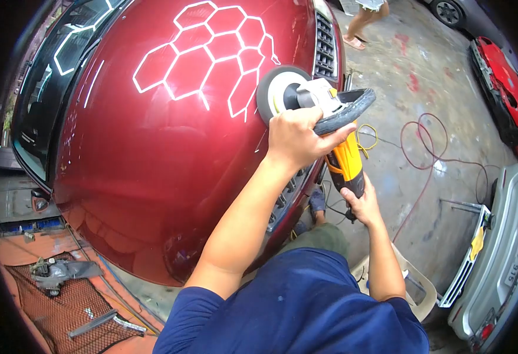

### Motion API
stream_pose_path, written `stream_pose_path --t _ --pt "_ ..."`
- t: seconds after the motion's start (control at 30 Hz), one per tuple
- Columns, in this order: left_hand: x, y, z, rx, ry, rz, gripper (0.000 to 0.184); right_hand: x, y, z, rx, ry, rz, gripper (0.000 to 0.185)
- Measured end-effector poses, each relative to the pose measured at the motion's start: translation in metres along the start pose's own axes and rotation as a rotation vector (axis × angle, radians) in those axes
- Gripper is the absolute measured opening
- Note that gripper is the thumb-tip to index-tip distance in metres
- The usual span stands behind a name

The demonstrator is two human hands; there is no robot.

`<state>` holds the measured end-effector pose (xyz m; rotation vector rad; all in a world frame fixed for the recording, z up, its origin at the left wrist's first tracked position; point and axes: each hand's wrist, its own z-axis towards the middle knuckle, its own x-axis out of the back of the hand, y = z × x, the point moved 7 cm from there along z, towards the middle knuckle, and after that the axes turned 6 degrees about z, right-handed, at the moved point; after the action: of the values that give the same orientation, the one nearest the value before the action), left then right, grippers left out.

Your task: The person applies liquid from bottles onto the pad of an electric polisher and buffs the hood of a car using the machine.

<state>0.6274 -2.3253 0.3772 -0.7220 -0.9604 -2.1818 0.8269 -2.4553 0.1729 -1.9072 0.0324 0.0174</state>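
Note:
A yellow and black car polisher (pixel 345 154) is held in both hands at the front edge of the red car hood (pixel 170 150). My left hand (pixel 297 135) is closed around its black loop handle (pixel 353 109), near the head. My right hand (pixel 363 202) wraps the rear end of the body, by the cord. The round polishing pad (pixel 281 91), pale with a dark grey rim, faces the hood. Whether the pad presses on the paint cannot be made out. White hexagon light reflections show on the glossy hood.
The car's grille (pixel 325 50) lies beside the pad. A red hose (pixel 430 141) coils over the concrete floor. At the right stand a red bumper (pixel 503 88) and a silver tailgate (pixel 495 253). A beige plastic chair (pixel 421 283) is behind my right arm. Another person's legs (pixel 362 23) show at the top.

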Motion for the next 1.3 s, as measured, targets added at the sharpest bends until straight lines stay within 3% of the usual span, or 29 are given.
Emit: stream_pose_path --t 0.13,0.17,0.3,0.47,0.53,0.6,1.3 --pt "0.011 0.01 -0.021 0.021 -0.084 0.047 0.051 -0.006 0.019 -0.02 -0.003 -0.004 -0.029 0.089" --pt "0.01 0.009 -0.028 0.003 -0.004 0.013 0.061 -0.008 0.031 -0.021 0.026 -0.006 -0.037 0.089" --pt "0.026 0.014 -0.05 0.004 -0.011 0.008 0.063 -0.021 0.038 -0.043 0.005 -0.042 -0.021 0.087" --pt "0.041 0.02 -0.076 0.014 -0.046 0.026 0.06 -0.035 0.04 -0.073 -0.161 -0.085 0.088 0.086" --pt "0.05 0.026 -0.084 0.0 -0.054 0.033 0.056 -0.037 0.052 -0.078 -0.093 -0.077 0.049 0.089" --pt "0.056 0.028 -0.094 -0.014 -0.046 0.041 0.056 -0.04 0.054 -0.082 0.106 -0.048 0.001 0.09" --pt "0.115 0.048 -0.186 -0.115 -0.02 0.059 0.06 -0.072 0.087 -0.141 0.067 -0.179 -0.083 0.101"
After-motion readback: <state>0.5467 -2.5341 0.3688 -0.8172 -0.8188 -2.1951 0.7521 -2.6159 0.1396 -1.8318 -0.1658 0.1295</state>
